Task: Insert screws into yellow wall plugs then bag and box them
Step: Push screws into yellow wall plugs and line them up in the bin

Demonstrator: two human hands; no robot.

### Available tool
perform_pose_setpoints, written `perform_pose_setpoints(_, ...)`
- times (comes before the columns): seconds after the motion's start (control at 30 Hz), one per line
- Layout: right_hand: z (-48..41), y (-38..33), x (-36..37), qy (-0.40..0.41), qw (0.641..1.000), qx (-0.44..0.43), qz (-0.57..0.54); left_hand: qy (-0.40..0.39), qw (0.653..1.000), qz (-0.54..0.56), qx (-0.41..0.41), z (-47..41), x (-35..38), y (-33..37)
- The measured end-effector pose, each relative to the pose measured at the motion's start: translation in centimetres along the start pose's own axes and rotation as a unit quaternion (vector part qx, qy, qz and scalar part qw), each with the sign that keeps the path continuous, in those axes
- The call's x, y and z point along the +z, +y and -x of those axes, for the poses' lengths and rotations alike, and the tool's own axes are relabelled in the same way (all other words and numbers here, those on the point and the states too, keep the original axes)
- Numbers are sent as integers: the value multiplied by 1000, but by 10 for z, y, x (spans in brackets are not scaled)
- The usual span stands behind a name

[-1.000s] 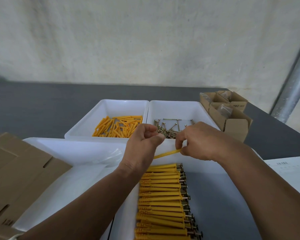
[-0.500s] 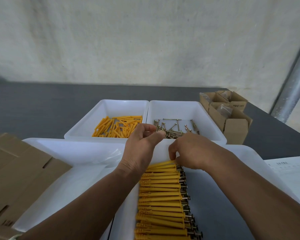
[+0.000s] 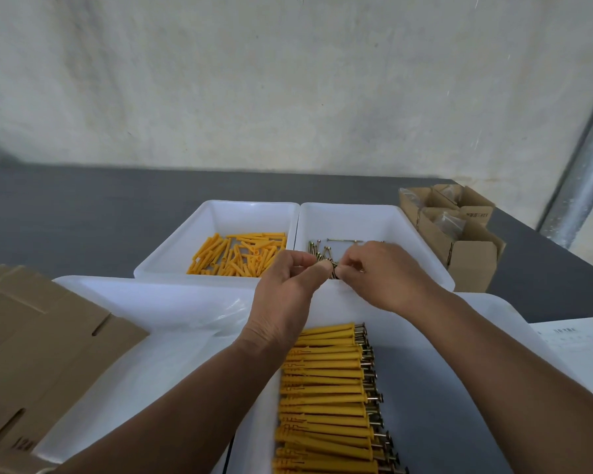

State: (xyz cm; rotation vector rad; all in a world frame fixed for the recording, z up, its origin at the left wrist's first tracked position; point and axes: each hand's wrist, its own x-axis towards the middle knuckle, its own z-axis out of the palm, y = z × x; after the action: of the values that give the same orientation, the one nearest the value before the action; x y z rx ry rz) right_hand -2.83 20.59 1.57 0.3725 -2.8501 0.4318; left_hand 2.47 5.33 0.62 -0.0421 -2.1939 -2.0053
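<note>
The brass-coloured metal screws (image 3: 319, 249) lie in a loose pile in the far right white plastic bin (image 3: 374, 220), and both hands meet over that bin's near edge. The right hand (image 3: 387, 278) has its fingers curled down, its grip pinching a small dark screw end at the pile's near side. The left hand (image 3: 288, 289) touches it thumb to fingertip, fingers curled; whether its grip holds anything I cannot tell. Loose yellow plastic wall plugs (image 3: 240, 256) fill the far left white bin (image 3: 247, 217). Below the hands, a neat row of yellow plugs with screws pushed in (image 3: 326, 388) lies in the near right white tray (image 3: 486, 313). The near left white tray (image 3: 117, 285) holds clear plastic bags (image 3: 226, 309). Flat brown cardboard (image 3: 42, 336) at the left shows a printed "12". The small open cardboard boxes (image 3: 459, 241) at the right carry print too small to read, as does the white paper sheet (image 3: 575, 340). All rest on the dark grey counter (image 3: 83, 213)
</note>
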Motion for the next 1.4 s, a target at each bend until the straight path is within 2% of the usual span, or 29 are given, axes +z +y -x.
perform_pose_setpoints(0.13, -14, 4, 13, -181, 981, 65, 39, 0, 1000, -2, 3, -1, 0, -1)
perform_pose_setpoints(0.33, -34, 2, 17, -261, 955, 140, -27, 1, 999, -32, -15, -7, 1, -3)
perform_pose_setpoints(0.47, -40, 7, 22, -267, 949, 153, -65, 6, 998, -67, -2, -23, -5, 3)
perform_pose_setpoints(0.63, -42, 10, 26, -262, 951, 152, -67, 75, 987, -144, 10, -70, -32, 8)
perform_pose_setpoints(0.87, -42, 8, 28, -249, 959, 136, -10, 115, 935, -330, -56, -114, -70, -21)
perform_pose_setpoints(0.97, -42, 8, 28, -249, 959, 132, -7, 98, 900, -422, -53, -121, -73, -30)
perform_pose_setpoints(1.03, -42, 9, 29, -246, 960, 130, -6, 57, 871, -485, -55, -124, -72, -33)
perform_pose_setpoints(1.17, -42, 11, 31, -232, 965, 119, 15, -9, 811, -577, -101, -129, -69, -41)
perform_pose_setpoints(1.27, -40, 12, 32, -222, 968, 119, 16, -20, 795, -596, -111, -133, -68, -44)
perform_pose_setpoints(1.4, -40, 12, 32, -211, 971, 111, 14, -18, 791, -602, -111, -133, -65, -45)
